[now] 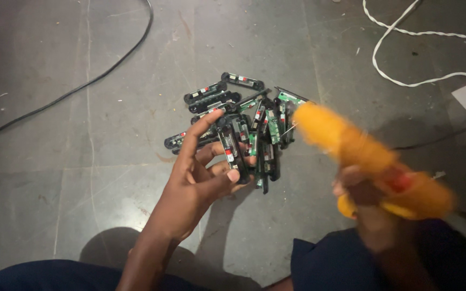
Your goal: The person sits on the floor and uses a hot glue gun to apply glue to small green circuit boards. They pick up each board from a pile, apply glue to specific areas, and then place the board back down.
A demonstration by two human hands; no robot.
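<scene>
The left hand point(203, 172) reaches in from below with its fingers loosely spread, the forefinger stretched up toward the heap and the thumb crossing below; a single circuit module point(232, 152), a narrow black strip with a green board and small red and white marks, lies across the fingertips, touched rather than firmly pinched as far as can be seen. The right hand point(365, 196) is wrapped tight around the handle of an orange power screwdriver point(368, 159), which is blurred by motion; its body slants up to the left, and a thin metal bit at its front end points toward the right edge of the heap, close to the nearest modules, though whether it touches one cannot be told. Just beyond the left fingertips lies the pile of modules point(244, 118), many of the same black and green strips stacked untidily, some flat, some on edge, with a few lying apart at the upper left. All of this rests on a grey stone floor point(109, 161). A black cable point(82, 86) curves across the floor at upper left, well apart from the pile, and a white cord point(400, 32) loops at upper right. Dark blue clothing point(341, 264) shows along the bottom edge.
</scene>
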